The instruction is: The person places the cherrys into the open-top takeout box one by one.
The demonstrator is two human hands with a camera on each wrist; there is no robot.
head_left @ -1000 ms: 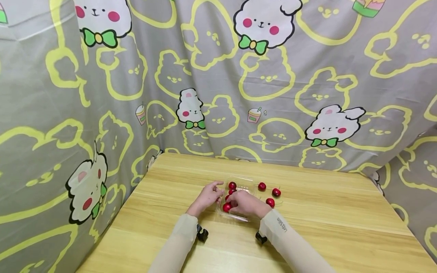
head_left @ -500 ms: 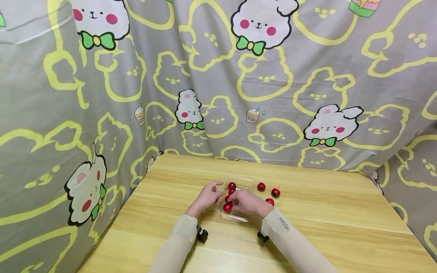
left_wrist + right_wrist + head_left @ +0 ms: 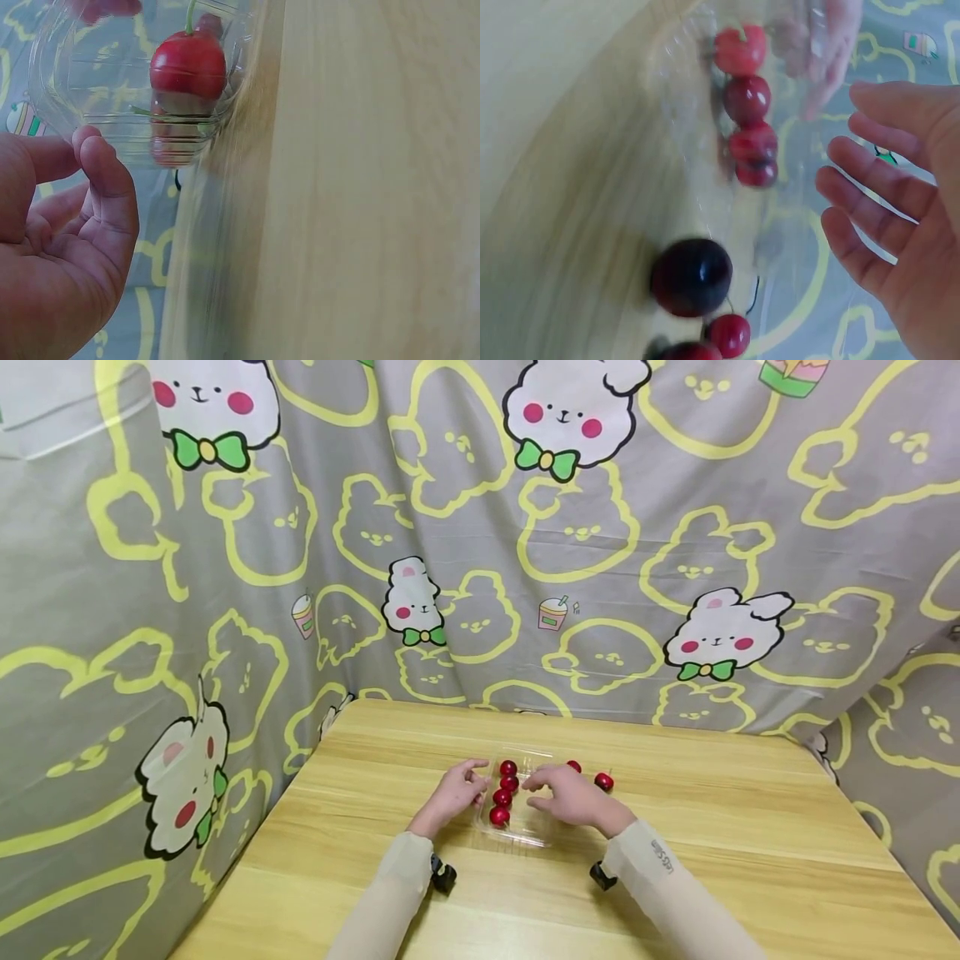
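A clear plastic container stands on the table with several red cherries lined up along its left side. My left hand is at the container's left wall, its fingertips touching or very near the rim; the left wrist view shows bent fingers beside the clear wall and a stemmed cherry. Over the container's right part hovers my right hand, fingers spread and holding nothing. To its right lie loose cherries, including a dark one in the right wrist view; my hand partly hides them in the head view.
The light wooden table extends around the container on every side. A grey curtain with cartoon animals hangs behind and to the left of it. Black wrist cameras sit at both cuffs.
My right hand has drawn back to the right from the row of cherries, which now shows fully. It covers more of the loose cherries. The left hand has stayed in place.
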